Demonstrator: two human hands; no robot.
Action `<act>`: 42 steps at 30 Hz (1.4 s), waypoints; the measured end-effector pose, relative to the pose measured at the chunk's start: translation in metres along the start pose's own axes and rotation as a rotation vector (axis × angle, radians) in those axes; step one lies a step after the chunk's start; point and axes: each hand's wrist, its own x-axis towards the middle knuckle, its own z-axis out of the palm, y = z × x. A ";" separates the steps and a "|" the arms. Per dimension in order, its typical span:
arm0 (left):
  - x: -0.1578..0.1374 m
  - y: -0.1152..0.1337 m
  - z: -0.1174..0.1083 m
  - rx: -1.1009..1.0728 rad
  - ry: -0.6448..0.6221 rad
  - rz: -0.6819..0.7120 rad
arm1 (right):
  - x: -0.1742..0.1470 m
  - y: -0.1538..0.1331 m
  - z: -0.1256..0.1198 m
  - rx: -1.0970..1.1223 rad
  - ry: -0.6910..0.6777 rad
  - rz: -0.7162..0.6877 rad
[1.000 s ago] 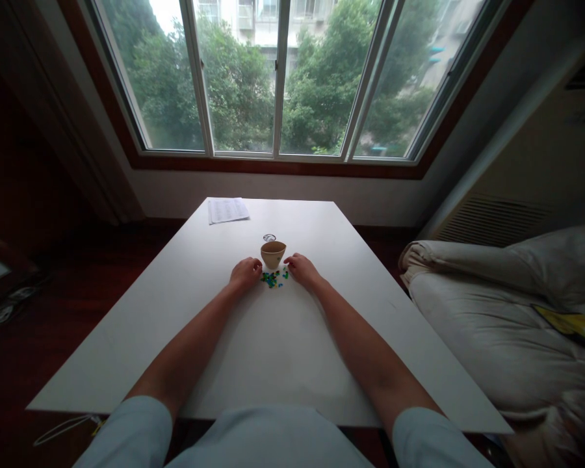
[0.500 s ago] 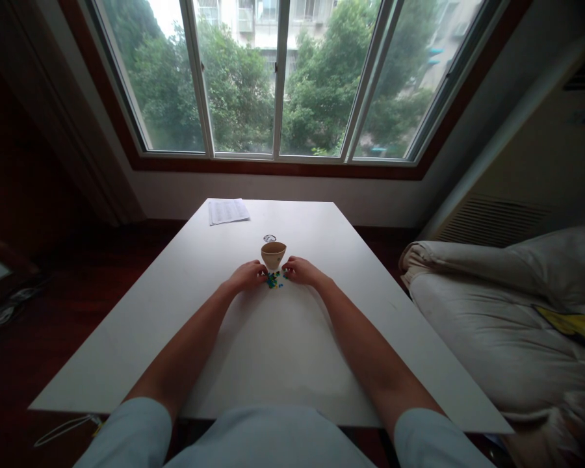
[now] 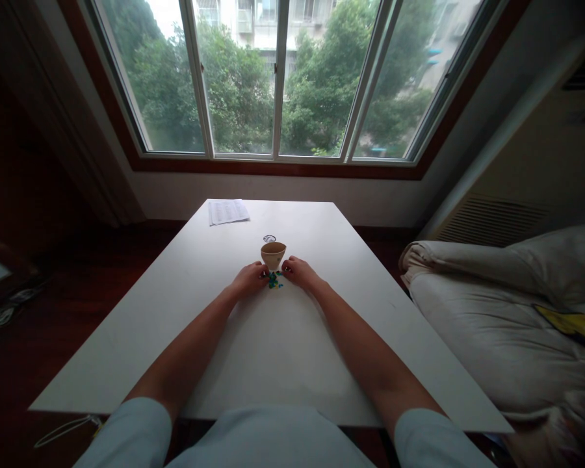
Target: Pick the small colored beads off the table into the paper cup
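Observation:
On the white table (image 3: 263, 364), a tan bowl-like cup (image 3: 273, 256) with a wide mouth stands upright. Close in front of it lies a small heap of tiny green, blue and yellow pieces (image 3: 275, 281); their exact kind is too small to make out. My left hand (image 3: 251, 278) rests at the left edge of the heap, its fingers curled in. From the other side my right hand (image 3: 296, 269) reaches the heap beside the cup's base, fingers bent and drawn together. Whatever either hand's fingertips hold, if anything, is hidden.
A thin dark-rimmed ring-shaped item (image 3: 270, 238) lies behind the cup. Printed sheets of paper (image 3: 228, 212) lie at the table's far left corner. To the right is a pale padded sofa (image 3: 497, 325); beyond the table is a window (image 3: 277, 84).
The loose pieces sit closer together in one heap, with fewer scattered at its right. My hands have shifted slightly, and the right hand's fingers are more curled. The cup has not moved.

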 end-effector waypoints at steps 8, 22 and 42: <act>-0.002 0.002 0.006 -0.030 0.052 -0.062 | -0.003 -0.011 0.004 0.022 0.042 -0.013; 0.004 -0.013 0.009 -0.003 0.090 -0.149 | 0.001 0.000 0.005 0.053 -0.019 -0.100; 0.006 -0.022 0.004 -0.042 0.077 -0.164 | -0.001 -0.009 0.002 -0.018 0.027 -0.072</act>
